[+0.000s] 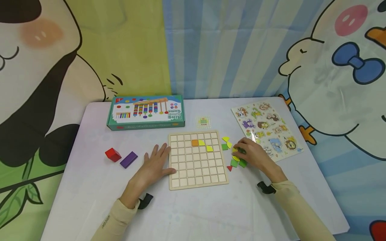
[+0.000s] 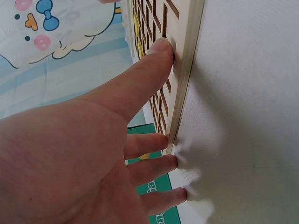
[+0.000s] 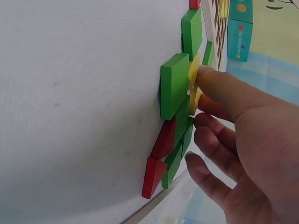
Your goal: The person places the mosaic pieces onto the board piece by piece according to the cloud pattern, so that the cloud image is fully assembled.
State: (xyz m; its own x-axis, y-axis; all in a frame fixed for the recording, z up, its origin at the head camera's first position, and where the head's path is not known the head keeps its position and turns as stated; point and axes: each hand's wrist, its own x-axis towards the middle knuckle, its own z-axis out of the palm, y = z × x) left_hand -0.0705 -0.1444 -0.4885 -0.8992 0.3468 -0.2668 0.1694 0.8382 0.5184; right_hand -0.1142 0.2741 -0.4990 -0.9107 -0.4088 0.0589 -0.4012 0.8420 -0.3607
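A wooden grid board (image 1: 199,185) lies in the middle of the table, with an orange square tile (image 1: 195,143) and two yellow tiles (image 1: 209,149) in its cells. My left hand (image 1: 152,169) rests at the board's left edge, fingers spread and thumb (image 2: 156,53) on its face. To the right of the board, my right hand (image 1: 253,155) reaches into a loose group of tiles. Its thumb and forefinger pinch a yellow tile (image 3: 194,70) there. Beside it lie green tiles (image 3: 174,88) and red triangular tiles (image 3: 153,177); the hand partly covers the group in the head view.
A small pattern card (image 1: 203,122) lies behind the board, and a green-edged game box (image 1: 146,112) stands at the back left. Left of the left hand are a red block (image 1: 113,155) and a purple block (image 1: 128,159). An animal sticker sheet (image 1: 268,130) lies at the right.
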